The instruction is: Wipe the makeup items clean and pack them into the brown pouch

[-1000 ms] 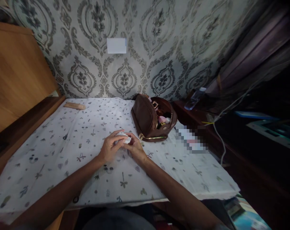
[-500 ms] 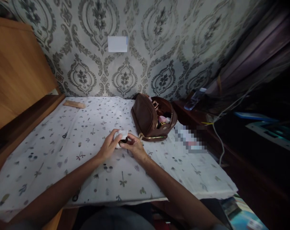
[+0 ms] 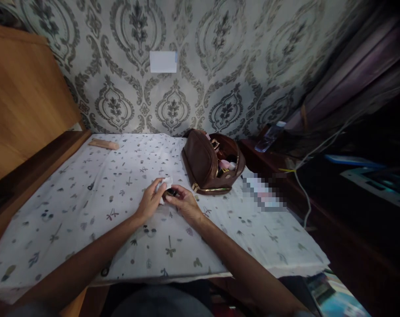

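Over the patterned cloth, my left hand (image 3: 150, 200) is closed on a white tissue (image 3: 167, 181), which looks thin and crumpled. Close beside it, my right hand (image 3: 185, 203) pinches a small dark, shiny object (image 3: 171, 192) whose kind I cannot make out. The tissue touches the dark object on its left side, and fingers of both hands hide part of it. Just right of the hands lies a brown toiletry bag (image 3: 201, 160), unzipped, with pink and white items (image 3: 225, 164) showing inside.
A beige tube (image 3: 104, 144) lies at the back left of the cloth-covered table (image 3: 120, 246). To the right are a clear bottle (image 3: 269, 137), a white cable (image 3: 305, 193) and a blurred-out item (image 3: 264, 191). A wooden panel (image 3: 24, 101) borders the left side.
The white tissue has shifted and looks more crumpled around the dark object. Slightly more of the dark object shows between the hands. Both hands stay in nearly the same place.
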### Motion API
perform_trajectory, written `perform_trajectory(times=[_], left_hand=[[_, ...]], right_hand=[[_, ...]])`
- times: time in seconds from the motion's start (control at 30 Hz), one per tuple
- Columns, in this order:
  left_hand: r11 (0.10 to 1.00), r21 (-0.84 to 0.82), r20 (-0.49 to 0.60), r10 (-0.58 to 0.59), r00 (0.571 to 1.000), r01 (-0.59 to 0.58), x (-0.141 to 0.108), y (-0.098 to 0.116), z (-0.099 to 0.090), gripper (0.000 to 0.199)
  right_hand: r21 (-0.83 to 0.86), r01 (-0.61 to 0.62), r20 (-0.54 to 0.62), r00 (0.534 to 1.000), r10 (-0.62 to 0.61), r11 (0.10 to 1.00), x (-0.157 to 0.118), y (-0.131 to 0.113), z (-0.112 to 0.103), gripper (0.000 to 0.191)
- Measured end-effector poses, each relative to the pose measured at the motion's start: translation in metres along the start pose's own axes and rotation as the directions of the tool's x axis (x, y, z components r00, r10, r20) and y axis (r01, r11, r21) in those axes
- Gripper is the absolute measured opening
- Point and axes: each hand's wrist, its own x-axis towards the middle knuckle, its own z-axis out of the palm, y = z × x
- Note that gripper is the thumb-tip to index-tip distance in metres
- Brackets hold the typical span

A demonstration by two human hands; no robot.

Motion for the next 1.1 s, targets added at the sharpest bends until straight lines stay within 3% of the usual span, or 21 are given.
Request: perform_trajectory(times=[0.13,0.27,0.4,0.63,0.77,0.9,1.1], left_hand=[[0.999,-0.032,0.022,-0.022,1.0,0.023,-0.001,0.001,0.002,0.039],[0.985,-0.112,0.001,-0.129,0.992,0.128,0.002,-0.005,0.002,0.043],[0.972,-0.141,-0.004,-0.189,0.982,0.187,0.003,-0.007,0.003,0.048],[0.99,-0.095,0.053,-0.1,0.994,0.105,0.001,-0.006,0.001,0.053],[0.997,0.036,0.028,0.068,0.997,-0.069,-0.001,-0.003,-0.002,0.046],[0.965,0.147,0.084,0.206,0.975,-0.216,-0.002,0.002,-0.006,0.04],[0.951,0.191,0.135,0.221,0.966,-0.244,0.0,-0.003,-0.007,0.04]], right_hand=[[0.011,0.014,0.035,0.999,-0.014,1.0,-0.003,-0.001,0.0,0.052],[0.062,-0.026,0.116,0.993,0.019,0.998,-0.006,-0.006,0.002,0.049],[0.085,0.012,0.103,0.995,-0.021,0.996,-0.006,-0.01,0.003,0.043],[0.097,0.041,0.039,0.998,-0.045,0.994,-0.004,-0.011,0.002,0.041],[0.143,0.015,0.017,1.0,-0.018,0.99,-0.003,-0.01,0.002,0.04],[0.108,0.027,0.018,0.999,-0.03,0.994,-0.004,-0.01,0.003,0.042],[0.132,0.065,0.033,0.997,-0.07,0.989,-0.005,-0.007,0.002,0.039]])
